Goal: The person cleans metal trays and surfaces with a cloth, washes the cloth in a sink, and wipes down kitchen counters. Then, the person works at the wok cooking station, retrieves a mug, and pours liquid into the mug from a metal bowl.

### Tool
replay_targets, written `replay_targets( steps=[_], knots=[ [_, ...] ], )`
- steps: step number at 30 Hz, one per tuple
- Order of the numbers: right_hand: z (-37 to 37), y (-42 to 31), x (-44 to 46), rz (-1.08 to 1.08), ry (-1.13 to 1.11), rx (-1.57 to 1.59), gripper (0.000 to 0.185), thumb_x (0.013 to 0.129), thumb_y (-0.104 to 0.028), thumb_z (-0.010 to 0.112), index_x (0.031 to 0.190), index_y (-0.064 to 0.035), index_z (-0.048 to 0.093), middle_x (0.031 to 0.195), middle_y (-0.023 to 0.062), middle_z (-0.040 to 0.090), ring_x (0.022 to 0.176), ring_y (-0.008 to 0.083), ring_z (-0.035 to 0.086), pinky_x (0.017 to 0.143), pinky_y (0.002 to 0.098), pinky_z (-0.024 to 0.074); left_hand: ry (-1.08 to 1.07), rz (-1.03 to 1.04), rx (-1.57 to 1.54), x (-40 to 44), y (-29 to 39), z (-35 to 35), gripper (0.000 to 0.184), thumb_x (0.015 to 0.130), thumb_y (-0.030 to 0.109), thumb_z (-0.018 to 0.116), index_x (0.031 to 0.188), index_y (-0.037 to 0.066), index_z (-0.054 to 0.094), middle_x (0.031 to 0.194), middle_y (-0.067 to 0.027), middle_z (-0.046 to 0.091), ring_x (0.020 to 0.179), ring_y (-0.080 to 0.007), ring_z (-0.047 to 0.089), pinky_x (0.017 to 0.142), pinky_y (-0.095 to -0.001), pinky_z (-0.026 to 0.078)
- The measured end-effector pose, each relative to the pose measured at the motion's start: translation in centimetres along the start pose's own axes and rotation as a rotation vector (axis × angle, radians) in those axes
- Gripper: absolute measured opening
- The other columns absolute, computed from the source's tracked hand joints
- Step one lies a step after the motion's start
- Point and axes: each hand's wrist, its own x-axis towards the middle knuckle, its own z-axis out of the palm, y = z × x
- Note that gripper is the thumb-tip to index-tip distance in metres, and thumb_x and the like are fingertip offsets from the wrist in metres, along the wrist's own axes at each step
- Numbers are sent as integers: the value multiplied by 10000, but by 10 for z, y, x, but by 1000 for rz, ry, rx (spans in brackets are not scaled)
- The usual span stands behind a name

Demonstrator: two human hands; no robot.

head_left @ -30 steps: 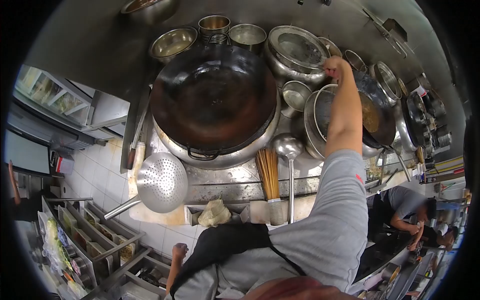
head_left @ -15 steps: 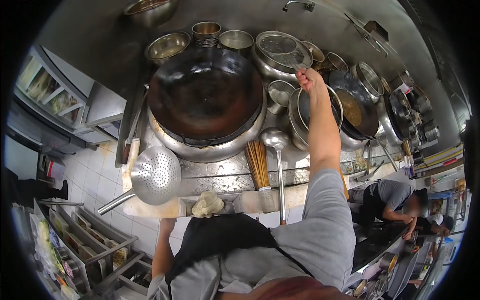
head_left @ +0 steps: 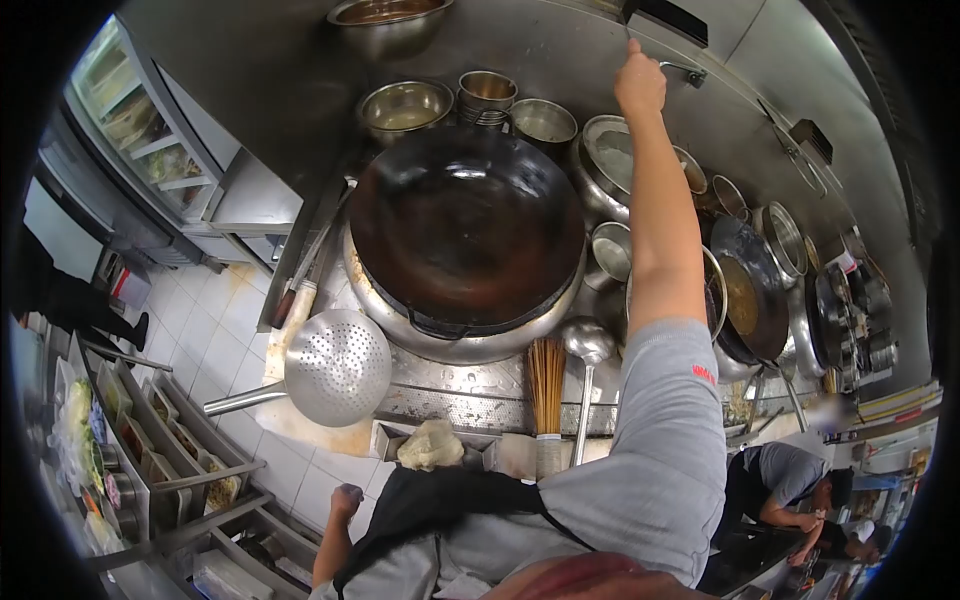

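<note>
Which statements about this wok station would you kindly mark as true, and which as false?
1. The bamboo brush lies between the perforated skimmer and the steel ladle. True.
2. The left hand holds the ladle. False: it is lowered on the person's left, well apart from the ladle.
3. The right hand is raised in front of the metal back wall. True.
4. The pale cloth is spread flat. False: it is bunched up.
5. The right-hand wok has brown contents. True.
6. The skimmer's handle points toward the brush. False: it points left, away from it.
</note>
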Motion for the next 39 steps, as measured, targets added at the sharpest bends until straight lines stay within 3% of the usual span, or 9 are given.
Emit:
replay_targets(
  steps=[4,7,13,21,26,29,34,37,39],
  knots=[
    [4,1,1,-24,-189,-153,280,930,-123,493,1194,-42,541,1098,228,659,1023,377,653,874,460,538,-45,-7,-101,-29,19,3,252,758,202,593,801,-19,706,694,-130,681,661,-203,645,636,-342,508],
    [-42,15,-31,-14,-150,-168,222,915,-108,506,1105,-11,570,1042,226,674,996,395,656,830,467,548,-130,335,93,-13,21,1,233,768,175,589,818,-23,703,683,-124,675,642,-192,640,609,-347,502],
    [-100,85,-112,-28,-258,-352,172,881,-77,519,1014,-13,608,976,245,679,920,399,676,774,470,557,-199,187,63,24,51,-8,252,821,230,557,817,14,686,720,-116,682,647,-198,630,583,-338,488],
    [-7,161,-140,45,-488,-456,262,940,-128,461,989,-30,698,1034,205,686,937,359,685,795,445,568,-87,177,-8,48,67,-15,250,891,278,567,876,41,644,684,-61,634,520,-119,518,443,-268,414],
    [70,216,-99,533,-888,-13,282,854,-102,491,1039,8,672,1002,142,705,809,280,704,682,389,556,-41,64,-75,-5,54,-21,244,854,219,581,853,-9,670,708,-101,666,631,-171,616,588,-310,485],
    [71,234,-95,655,-1033,247,175,850,-66,543,687,-11,577,552,113,530,374,154,422,334,304,274,-68,-32,-104,-34,36,-21,203,816,169,588,848,-11,675,691,-93,662,558,-155,590,493,-303,462],
    [59,225,-168,1121,-839,983,87,959,-126,470,905,-96,532,595,5,488,387,40,296,311,195,188,-187,5,111,-40,28,-15,205,774,165,567,784,1,688,628,-102,643,476,-166,560,431,-323,448],
    [31,207,-186,1183,-703,1193,53,972,-95,446,987,-93,498,629,11,490,407,35,314,312,176,198,-240,363,247,9,12,-18,243,782,196,551,737,-2,685,652,-126,656,544,-212,613,517,-356,492],
    [10,208,-189,1214,-658,1273,50,968,-73,441,988,-89,484,639,18,500,414,37,330,315,169,208,-124,204,157,41,20,-14,272,785,225,553,718,-8,677,690,-158,669,659,-270,657,640,-392,514]
  ],
)
